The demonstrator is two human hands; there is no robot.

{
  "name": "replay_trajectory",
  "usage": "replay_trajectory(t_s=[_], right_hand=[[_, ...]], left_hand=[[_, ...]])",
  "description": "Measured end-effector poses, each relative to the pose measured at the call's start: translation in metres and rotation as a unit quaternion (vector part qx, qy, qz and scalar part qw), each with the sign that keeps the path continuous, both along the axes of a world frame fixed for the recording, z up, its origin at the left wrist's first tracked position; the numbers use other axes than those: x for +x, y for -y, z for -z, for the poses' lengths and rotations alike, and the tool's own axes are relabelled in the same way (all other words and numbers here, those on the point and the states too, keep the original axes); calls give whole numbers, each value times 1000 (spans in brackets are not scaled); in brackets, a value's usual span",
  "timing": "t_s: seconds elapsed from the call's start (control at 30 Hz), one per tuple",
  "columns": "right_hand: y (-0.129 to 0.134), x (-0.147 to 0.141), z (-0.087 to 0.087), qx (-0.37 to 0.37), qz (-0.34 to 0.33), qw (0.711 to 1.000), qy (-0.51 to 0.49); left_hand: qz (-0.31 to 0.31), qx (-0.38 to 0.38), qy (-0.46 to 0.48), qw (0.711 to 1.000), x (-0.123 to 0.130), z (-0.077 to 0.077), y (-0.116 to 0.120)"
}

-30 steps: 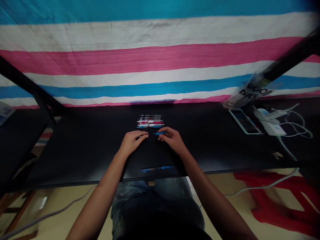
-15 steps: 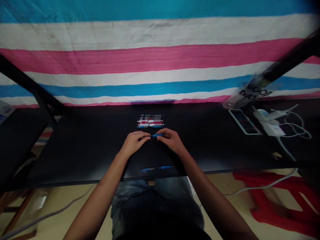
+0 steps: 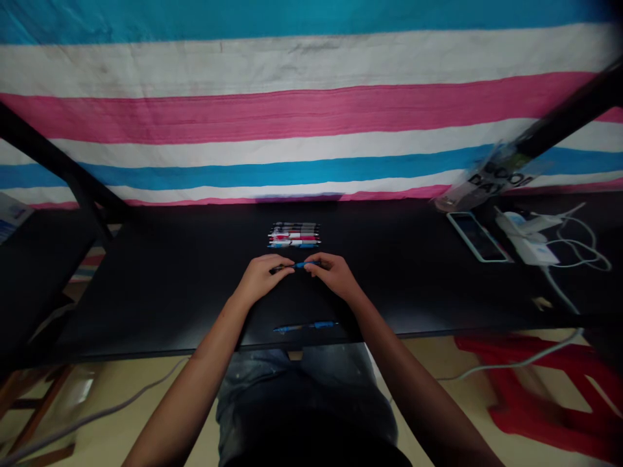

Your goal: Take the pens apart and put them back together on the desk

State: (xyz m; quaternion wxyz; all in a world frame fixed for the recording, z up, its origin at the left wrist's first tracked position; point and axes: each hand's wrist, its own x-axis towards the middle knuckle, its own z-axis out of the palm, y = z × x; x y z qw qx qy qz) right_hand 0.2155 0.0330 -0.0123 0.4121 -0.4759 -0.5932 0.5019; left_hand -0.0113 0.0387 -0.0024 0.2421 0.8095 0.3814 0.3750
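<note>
**Blue ballpoint pen (image 3: 300, 264) pinched from both ends**

From the head camera, the only view, I see my left hand (image 3: 260, 275) closed in a pinch on one end of the pen and my right hand (image 3: 335, 275) pinching the other. Its blue middle shows in the small gap between my fingertips; whether the barrel is whole or parted there, I can't tell. The pen lies crosswise, just on my side of a row of pens (image 3: 294, 235) laid side by side, the blue one nearest me.

I judge that I'm handling the pen's two ends against each other. That calls for a light, level pinch, with both ends in line. A second blue pen (image 3: 316, 325) lies apart, near the front edge.

The black desktop (image 3: 170, 279) has a soft sheen. Behind it hangs a striped sheet (image 3: 292, 117) in blue, white and pink. Off to my right are a clear bottle (image 3: 467, 188) with black lettering, a smartphone (image 3: 479, 237) and a white power strip (image 3: 528, 243) with looped cable. Below, a red plastic stool (image 3: 525, 405) stands on the pale floor (image 3: 146, 421).
</note>
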Motion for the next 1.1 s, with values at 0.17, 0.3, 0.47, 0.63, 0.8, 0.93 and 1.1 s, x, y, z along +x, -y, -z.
replay_trajectory(t_s=[0.17, 0.3, 0.47, 0.63, 0.8, 0.93, 1.1], right_hand=[[2, -2, -1, 30, -3, 999, 35], [3, -2, -2, 57, -9, 996, 65], [3, -1, -3, 66, -18, 994, 89], [3, -3, -1, 75, -19, 993, 88], [4, -2, 5, 69, -9, 997, 44], [3, 2, 7, 75, -18, 996, 49], [2, 2, 4, 69, -12, 996, 59]], left_hand=[[-8, 3, 5, 1000, -1, 1, 0], [-8, 9, 0, 1000, -1, 1, 0], [-5, 12, 0, 1000, 0, -1, 2], [-11, 5, 3, 1000, 0, -2, 1], [-26, 0, 7, 1000, -3, 0, -2], [-28, 0, 0, 1000, -4, 1, -3], [-17, 2, -4, 1000, -3, 0, -2]])
